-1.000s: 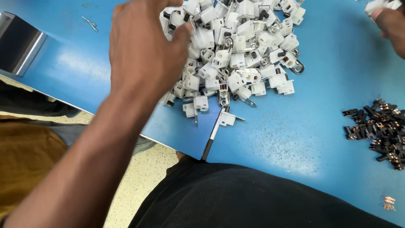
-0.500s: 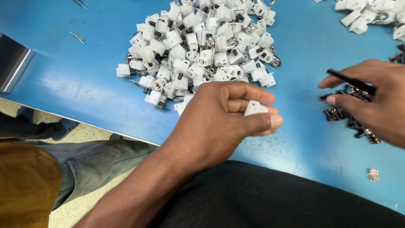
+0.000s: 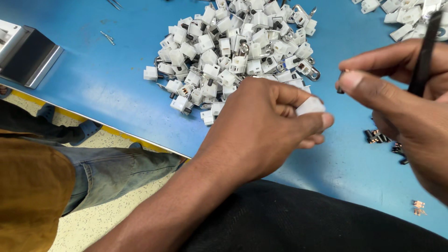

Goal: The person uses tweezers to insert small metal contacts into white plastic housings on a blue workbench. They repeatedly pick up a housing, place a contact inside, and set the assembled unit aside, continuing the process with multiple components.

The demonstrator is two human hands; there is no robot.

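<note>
Off to the far side from the grip, a metal block [image 3: 29,56] sits at the bench edge, and a person in jeans [image 3: 112,170] stands below it. Just beyond the left hand's knuckles lies a heap of white plastic housings [image 3: 233,51] on the blue bench [image 3: 107,88], some with metal loops showing. The left hand [image 3: 261,133] has thumb and fingertips pinched tight on one small white housing [image 3: 310,106], held up off the bench. Close beside that grip, not touching it, the right hand [image 3: 401,107] pinches a tiny dark part [image 3: 341,88] between thumb and forefinger, and a slim black tool [image 3: 423,51] runs up across its fingers. Under the right hand lie dark metal clips [image 3: 380,136]; more white housings [image 3: 401,16] lie above it.
</note>
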